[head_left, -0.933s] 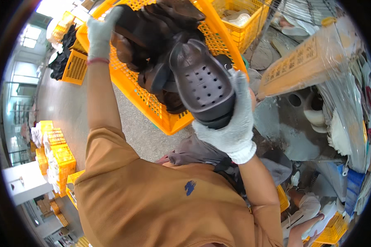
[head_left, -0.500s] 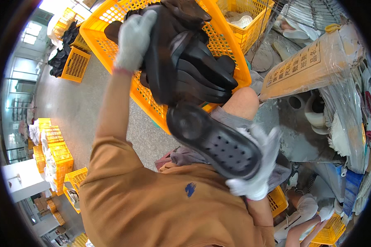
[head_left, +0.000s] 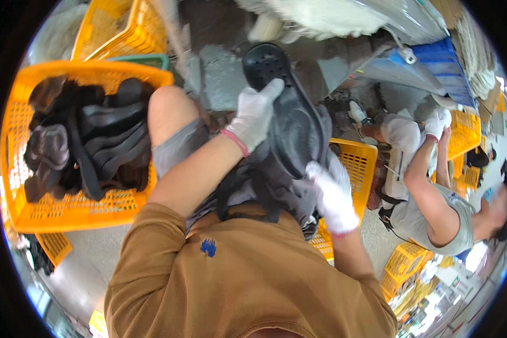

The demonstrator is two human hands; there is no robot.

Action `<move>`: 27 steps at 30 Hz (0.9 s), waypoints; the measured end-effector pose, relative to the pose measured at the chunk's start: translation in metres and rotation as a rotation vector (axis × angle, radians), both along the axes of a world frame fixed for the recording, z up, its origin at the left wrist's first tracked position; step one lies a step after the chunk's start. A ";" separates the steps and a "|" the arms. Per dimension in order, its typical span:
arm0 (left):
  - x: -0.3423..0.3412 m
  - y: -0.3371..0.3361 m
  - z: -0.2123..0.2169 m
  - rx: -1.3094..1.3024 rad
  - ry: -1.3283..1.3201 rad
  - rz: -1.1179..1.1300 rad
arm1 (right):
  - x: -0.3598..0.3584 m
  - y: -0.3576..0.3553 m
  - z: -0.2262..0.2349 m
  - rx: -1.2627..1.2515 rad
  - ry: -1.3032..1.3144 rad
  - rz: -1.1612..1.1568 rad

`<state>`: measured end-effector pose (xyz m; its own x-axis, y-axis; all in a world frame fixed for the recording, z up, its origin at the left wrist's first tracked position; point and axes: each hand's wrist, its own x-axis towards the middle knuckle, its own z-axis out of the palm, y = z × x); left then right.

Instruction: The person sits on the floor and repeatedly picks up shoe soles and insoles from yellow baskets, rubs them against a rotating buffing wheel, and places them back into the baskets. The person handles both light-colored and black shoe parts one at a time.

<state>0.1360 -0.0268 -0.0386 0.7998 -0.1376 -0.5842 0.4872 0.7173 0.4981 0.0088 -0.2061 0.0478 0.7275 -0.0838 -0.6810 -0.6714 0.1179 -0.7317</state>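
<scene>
A long black shoe sole [head_left: 296,128] is held over my lap, tilted, with small holes in its far end. My left hand [head_left: 257,111], in a white glove, grips its left edge near the middle, the thumb on top. My right hand [head_left: 333,196], gloved too, is closed on the near end; the glove is partly blurred and some of its fingers are hidden. To my left stands an orange basket [head_left: 76,222] heaped with black soles [head_left: 104,135].
Beside my right leg is another orange basket [head_left: 361,169]. A seated co-worker [head_left: 442,214] with gloved hands is at the right, near more orange crates [head_left: 403,265]. Empty-looking orange crates [head_left: 146,34] stand at the far left. White fluffy material [head_left: 327,17] and plastic-wrapped goods lie ahead.
My left hand has left the basket of soles and now grips the sole that my right hand held. The view has turned rightward, bringing the co-worker further into the picture.
</scene>
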 end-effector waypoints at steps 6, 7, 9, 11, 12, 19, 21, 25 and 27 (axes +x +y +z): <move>0.068 -0.097 -0.002 -0.341 -0.087 -0.067 | 0.041 0.003 0.005 -0.163 -0.779 -0.228; 0.082 -0.089 -0.010 -0.537 -0.092 -0.129 | 0.068 -0.006 -0.008 -0.107 -0.802 -0.134; 0.113 -0.046 -0.023 -0.067 -0.153 -0.129 | 0.129 -0.016 -0.035 -0.722 -1.093 0.289; 0.125 0.008 -0.028 0.749 -0.237 -0.420 | 0.188 -0.022 -0.056 -1.264 -1.259 0.424; 0.126 0.035 -0.026 1.144 -0.260 -0.617 | 0.209 -0.023 -0.063 -1.253 -1.135 0.418; 0.059 -0.002 -0.027 0.453 -0.345 -0.318 | 0.193 0.001 -0.028 -0.868 -0.914 0.552; 0.068 -0.063 -0.049 -0.013 -0.399 0.022 | 0.156 -0.006 -0.013 -0.705 -0.833 0.387; 0.125 -0.115 -0.087 0.100 -0.292 0.088 | 0.142 -0.017 -0.017 -1.004 -1.001 0.029; 0.155 -0.087 -0.085 -0.046 -0.176 -0.123 | 0.168 -0.021 -0.036 -0.971 -1.052 -0.006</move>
